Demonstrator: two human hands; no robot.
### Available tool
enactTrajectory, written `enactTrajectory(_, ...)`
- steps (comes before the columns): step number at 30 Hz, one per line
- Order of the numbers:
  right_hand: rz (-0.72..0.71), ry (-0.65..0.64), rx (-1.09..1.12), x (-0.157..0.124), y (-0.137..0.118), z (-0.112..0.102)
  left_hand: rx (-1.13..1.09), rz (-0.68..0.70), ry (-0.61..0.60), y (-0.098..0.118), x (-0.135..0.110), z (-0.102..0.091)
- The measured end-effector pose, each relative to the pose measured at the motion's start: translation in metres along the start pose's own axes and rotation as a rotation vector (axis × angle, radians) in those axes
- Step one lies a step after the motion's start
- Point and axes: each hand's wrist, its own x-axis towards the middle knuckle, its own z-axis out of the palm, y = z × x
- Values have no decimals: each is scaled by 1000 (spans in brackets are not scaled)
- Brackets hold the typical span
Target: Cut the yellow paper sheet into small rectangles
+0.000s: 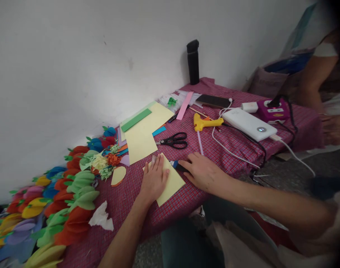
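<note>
My left hand point(154, 178) lies flat on a folded or cut sheet of pale yellow paper point(172, 185), fingers stretched out, pressing it to the table. Something small and whitish shows at its fingertips, too unclear to name. At the paper's right edge, my right hand point(200, 171) is closed around a slim black-and-blue tool point(179, 166), whose exact kind I cannot make out. Black-handled scissors point(174, 141) lie just beyond the paper. Behind them rest larger pale yellow sheets point(142, 139) with a green strip point(136, 120) on top.
A yellow glue gun point(207, 123), white power bank point(249, 124), phone point(214, 101) and purple power socket point(273, 110) with cables occupy the right. A black bottle point(193, 63) stands by the wall. Colourful paper fruits point(75, 197) fill the left. Another person's arm point(316, 80) is at far right.
</note>
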Motion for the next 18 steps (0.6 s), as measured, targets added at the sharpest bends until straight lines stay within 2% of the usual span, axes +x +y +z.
enactTrajectory(10,23,-10,18,-7,9,0,-11,-9,-1,-2,0,1)
enactTrajectory(18,10,-14,-10,10,0,4,-24,-3,9,-1,1,1)
